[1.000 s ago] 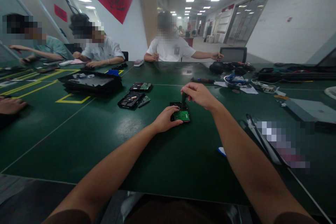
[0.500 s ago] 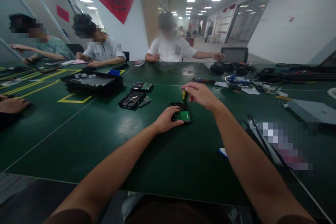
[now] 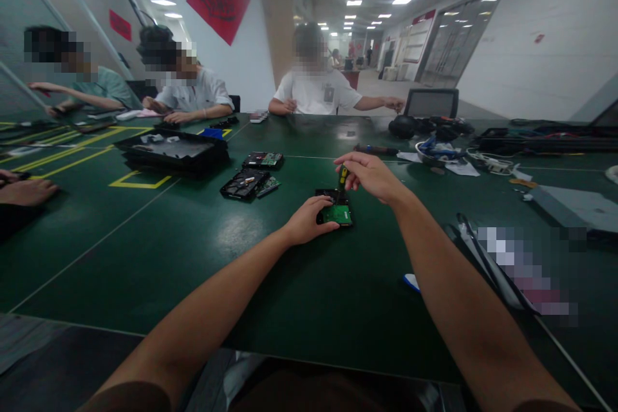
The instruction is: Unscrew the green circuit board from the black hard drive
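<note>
A hard drive with a green circuit board [image 3: 339, 214] lies on the green table in front of me. My left hand [image 3: 310, 221] grips its left side, thumb along the near edge and fingers over the far part. In my right hand [image 3: 365, 174] is a screwdriver [image 3: 343, 176] with a yellow and black handle, held nearly upright. Its shaft points down at the drive; the tip is too small to make out.
Left of the drive lie an opened black drive case [image 3: 245, 184], a loose circuit board [image 3: 268, 187] and another drive [image 3: 263, 159]. A black tray [image 3: 172, 148] holds small parts. Cables and a bowl [image 3: 437, 149] lie at right, near a grey metal box [image 3: 574, 206]. Several people sit opposite.
My hands stay at the drive, and the screwdriver's handle has tilted slightly. The view has shifted a little. The person opposite has drawn an outstretched hand slightly inward.
</note>
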`<state>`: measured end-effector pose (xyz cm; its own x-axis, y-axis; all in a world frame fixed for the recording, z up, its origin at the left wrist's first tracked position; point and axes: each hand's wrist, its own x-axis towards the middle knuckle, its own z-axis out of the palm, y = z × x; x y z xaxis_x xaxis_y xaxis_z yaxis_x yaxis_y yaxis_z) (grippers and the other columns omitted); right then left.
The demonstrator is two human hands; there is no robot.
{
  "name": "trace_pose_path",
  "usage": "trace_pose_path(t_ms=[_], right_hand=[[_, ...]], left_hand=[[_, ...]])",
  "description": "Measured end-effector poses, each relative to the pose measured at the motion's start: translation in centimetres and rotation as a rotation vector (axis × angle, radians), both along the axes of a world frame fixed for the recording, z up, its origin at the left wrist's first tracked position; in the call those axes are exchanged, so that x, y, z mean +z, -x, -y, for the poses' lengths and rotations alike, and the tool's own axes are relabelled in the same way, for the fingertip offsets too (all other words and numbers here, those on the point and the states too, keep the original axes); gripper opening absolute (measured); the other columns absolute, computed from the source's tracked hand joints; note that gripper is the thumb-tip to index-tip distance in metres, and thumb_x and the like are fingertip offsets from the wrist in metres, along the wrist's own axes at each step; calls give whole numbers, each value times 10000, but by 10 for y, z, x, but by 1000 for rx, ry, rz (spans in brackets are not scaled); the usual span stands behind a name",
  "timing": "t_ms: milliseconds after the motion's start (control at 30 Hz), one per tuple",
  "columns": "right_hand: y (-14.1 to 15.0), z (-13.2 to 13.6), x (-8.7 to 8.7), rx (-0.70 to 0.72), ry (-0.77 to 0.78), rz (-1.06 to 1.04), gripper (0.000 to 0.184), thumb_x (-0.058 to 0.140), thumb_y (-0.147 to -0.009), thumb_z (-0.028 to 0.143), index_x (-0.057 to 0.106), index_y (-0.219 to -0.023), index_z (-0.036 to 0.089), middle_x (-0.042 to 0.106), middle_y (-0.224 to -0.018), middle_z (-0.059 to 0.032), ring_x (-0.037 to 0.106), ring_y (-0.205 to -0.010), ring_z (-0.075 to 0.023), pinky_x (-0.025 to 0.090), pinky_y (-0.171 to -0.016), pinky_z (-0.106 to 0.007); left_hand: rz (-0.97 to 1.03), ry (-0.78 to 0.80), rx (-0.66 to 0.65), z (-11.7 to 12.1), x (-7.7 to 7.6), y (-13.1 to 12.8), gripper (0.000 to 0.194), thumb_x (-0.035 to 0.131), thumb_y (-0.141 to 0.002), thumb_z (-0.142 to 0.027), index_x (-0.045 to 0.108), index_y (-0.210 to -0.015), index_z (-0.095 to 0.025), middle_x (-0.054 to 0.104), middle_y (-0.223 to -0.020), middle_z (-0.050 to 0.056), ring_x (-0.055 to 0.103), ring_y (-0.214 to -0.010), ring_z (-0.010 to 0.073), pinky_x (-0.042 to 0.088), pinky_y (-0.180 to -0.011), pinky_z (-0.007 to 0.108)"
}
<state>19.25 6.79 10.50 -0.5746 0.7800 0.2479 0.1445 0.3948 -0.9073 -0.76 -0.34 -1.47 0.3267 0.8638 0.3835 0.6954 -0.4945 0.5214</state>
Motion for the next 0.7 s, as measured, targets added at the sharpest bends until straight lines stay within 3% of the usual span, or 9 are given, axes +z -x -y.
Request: trace_pose_path(t_ms=[100, 200, 433, 567, 700], right_hand=[[-3, -3, 0, -68, -121, 48, 181, 595, -917, 333, 716, -964, 206, 721, -928, -52, 590, -653, -120, 446, -572, -268], [-5, -5, -1, -143, -128, 63, 146, 638, -885, 327, 685, -874, 189, 725, -878, -50, 575, -636, -118, 449, -585, -270], [-3, -3, -1, -34, -14, 6, 192, 552, -947, 356, 664, -972, 202, 737, -992, -71, 580, -600, -110, 438, -532, -265], [-3, -3, -1, -31, -39, 47, 209, 545, -953, 348, 697, -1017, 220, 689, -815, -38, 567, -602, -123, 420, -529, -273], [-4, -2, 0, -75, -84, 76, 210, 609, -929, 402, 658, -891, 202, 657, -740, -27, 561, -607, -123, 407, -518, -264]], left_hand=[[-1, -2, 0, 1, 1, 0, 629, 747, -824, -526, 591, -1331, -189, 578, -1416, 134, 510, -1362, 295, 417, -1165, 474], [1, -4, -2, 1, 2, 0, 628, 749, -825, -519, 593, -1328, -178, 582, -1407, 139, 515, -1357, 290, 416, -1168, 465], [-1, 0, 1, 0, 1, 0, 630, 761, -813, -511, 591, -1330, -192, 592, -1398, 133, 518, -1356, 297, 421, -1162, 482], [-1, 3, -4, 0, 1, 0, 633, 756, -817, -516, 593, -1328, -181, 587, -1403, 141, 514, -1361, 292, 415, -1167, 470], [4, 10, 2, 0, 1, 0, 633, 757, -814, -519, 591, -1331, -193, 580, -1415, 137, 512, -1362, 299, 418, -1163, 484]])
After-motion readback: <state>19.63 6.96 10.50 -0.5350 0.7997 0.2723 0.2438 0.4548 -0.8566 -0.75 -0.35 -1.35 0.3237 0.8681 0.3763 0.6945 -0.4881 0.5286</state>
